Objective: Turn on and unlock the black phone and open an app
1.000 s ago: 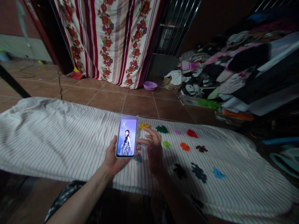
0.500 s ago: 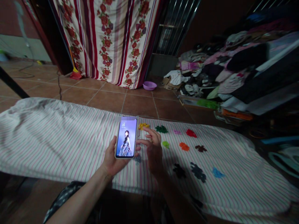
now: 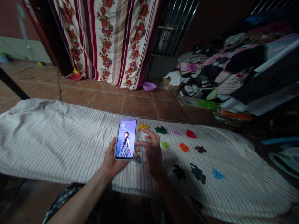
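My left hand point(image 3: 112, 161) holds a smartphone point(image 3: 126, 139) upright above a striped cloth surface point(image 3: 58, 137); its lit screen shows a clock and a picture of a figure in a dress. My right hand point(image 3: 151, 149) hovers just right of the phone, fingers spread, the forefinger reaching toward the phone's right edge. Small coloured piles lie on the cloth to the right: yellow point(image 3: 143, 126), green point(image 3: 161, 130), red point(image 3: 191, 134), orange point(image 3: 183, 147), brown point(image 3: 201, 149), dark blue point(image 3: 198, 172) and light blue point(image 3: 217, 174).
A floral striped curtain point(image 3: 109, 40) hangs at the back over a tiled floor point(image 3: 140, 102). A purple bowl point(image 3: 149, 86) sits by it. Heaped clothes point(image 3: 221, 71) fill the right side. A dark pole point(image 3: 11, 85) crosses at the left.
The view has drifted slightly, so the phone and hands sit a little lower in the picture. The hands keep the same pose.
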{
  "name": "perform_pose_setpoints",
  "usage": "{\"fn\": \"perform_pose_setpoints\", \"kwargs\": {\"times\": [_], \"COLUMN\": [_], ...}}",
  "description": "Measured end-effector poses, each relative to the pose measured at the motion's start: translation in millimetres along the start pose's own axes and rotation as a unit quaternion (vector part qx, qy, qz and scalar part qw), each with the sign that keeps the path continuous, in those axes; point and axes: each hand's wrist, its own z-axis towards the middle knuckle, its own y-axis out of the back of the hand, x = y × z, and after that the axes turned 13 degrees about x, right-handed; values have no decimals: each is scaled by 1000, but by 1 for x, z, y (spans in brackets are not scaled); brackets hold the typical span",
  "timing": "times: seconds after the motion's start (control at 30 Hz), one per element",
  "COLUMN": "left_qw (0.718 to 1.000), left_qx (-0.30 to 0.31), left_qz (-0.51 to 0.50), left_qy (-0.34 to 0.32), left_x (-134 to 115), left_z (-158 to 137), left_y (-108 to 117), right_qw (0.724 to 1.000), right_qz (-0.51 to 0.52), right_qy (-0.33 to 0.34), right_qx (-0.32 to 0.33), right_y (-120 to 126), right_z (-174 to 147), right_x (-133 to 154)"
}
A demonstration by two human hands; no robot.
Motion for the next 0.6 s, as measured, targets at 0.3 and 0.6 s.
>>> {"fn": "perform_pose_setpoints", "kwargs": {"times": [0.3,0.6], "left_qw": [1000,999], "left_qx": [-14,-31], "left_qz": [8,11], "left_qy": [-4,-10], "left_x": [0,0], "left_z": [0,1], "left_y": [-4,-4], "right_qw": [1000,1000], "right_qz": [1,1], "right_qy": [5,5], "right_qx": [0,0], "right_y": [-1,0], "right_z": [0,0], "right_x": [-2,-1]}}
